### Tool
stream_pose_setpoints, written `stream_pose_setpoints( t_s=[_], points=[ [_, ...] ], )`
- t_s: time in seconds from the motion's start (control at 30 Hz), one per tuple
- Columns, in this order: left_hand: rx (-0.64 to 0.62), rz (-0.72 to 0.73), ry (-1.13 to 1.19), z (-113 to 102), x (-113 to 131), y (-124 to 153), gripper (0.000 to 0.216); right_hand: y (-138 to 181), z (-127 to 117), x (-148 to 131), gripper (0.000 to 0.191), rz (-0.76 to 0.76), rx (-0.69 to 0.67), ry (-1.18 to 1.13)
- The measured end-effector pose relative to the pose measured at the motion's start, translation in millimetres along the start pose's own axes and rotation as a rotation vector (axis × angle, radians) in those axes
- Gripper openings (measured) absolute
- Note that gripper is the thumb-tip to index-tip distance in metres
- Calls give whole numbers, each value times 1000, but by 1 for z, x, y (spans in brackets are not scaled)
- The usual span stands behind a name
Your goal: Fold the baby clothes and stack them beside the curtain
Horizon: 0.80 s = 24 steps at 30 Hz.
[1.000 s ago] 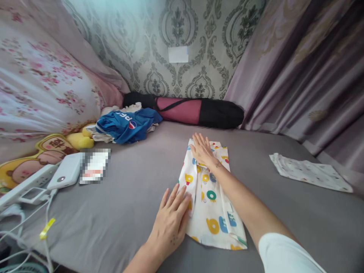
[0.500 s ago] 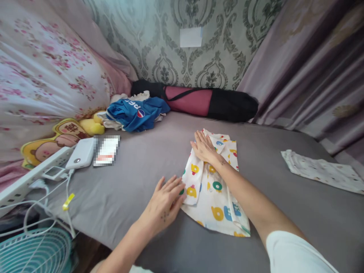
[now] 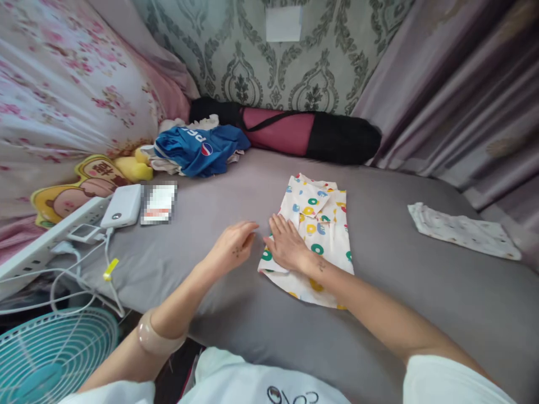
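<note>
A white shirt (image 3: 318, 233) printed with yellow, green, blue and red figures lies partly folded on the grey bed sheet (image 3: 379, 224). One sleeve is laid across its upper part. My right hand (image 3: 287, 242) is open, pressed flat on the shirt's left side with the fingers stretched out. My left hand (image 3: 234, 244) hovers just left of the shirt, apart from it. Its fingers are loosely extended, with nothing visible in them.
A folded white cloth (image 3: 463, 231) lies at the right. At the back are a blue garment pile (image 3: 206, 148) and a long black-and-maroon bag (image 3: 278, 132). Leftward sit a phone (image 3: 159, 205), power bank (image 3: 122, 206), power strip (image 3: 54, 238) with cables, and teal fan (image 3: 54, 359).
My right hand has slid from the shirt's upper part down to its left side. My left hand has come off the shirt's left edge. The view has tilted down.
</note>
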<state>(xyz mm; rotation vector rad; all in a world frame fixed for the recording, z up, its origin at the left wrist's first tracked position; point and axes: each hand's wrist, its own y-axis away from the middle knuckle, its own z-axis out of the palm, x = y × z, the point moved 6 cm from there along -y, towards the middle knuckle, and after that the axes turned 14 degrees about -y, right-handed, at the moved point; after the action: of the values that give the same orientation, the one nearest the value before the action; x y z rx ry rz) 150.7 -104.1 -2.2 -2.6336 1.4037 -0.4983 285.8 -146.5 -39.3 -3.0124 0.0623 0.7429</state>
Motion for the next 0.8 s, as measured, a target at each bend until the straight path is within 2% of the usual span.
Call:
stream_pose_setpoints(
  t_s=[0.23,0.43,0.53,0.6,0.67,0.73,0.8],
  points=[
    [-18,-20,56,-8,12,-30,35,37,0,-29,64,-12,2,-43],
    [-105,3,63,4,25,-40,35,70,13,-58,62,-94,-47,-96],
    [-166,73,94,10,36,-43,37,82,1,-60,59,-123,-51,-155],
    [-167,134,109,11,39,-41,38,95,-17,-52,58,-123,-18,-183],
    [-152,202,101,13,39,-35,39,112,-36,-32,58,-60,60,-160],
    [-183,267,57,21,40,-25,44,128,-48,0,59,77,148,-77],
    [-280,319,-10,36,44,-13,53,141,-50,30,62,199,192,5]
  ],
)
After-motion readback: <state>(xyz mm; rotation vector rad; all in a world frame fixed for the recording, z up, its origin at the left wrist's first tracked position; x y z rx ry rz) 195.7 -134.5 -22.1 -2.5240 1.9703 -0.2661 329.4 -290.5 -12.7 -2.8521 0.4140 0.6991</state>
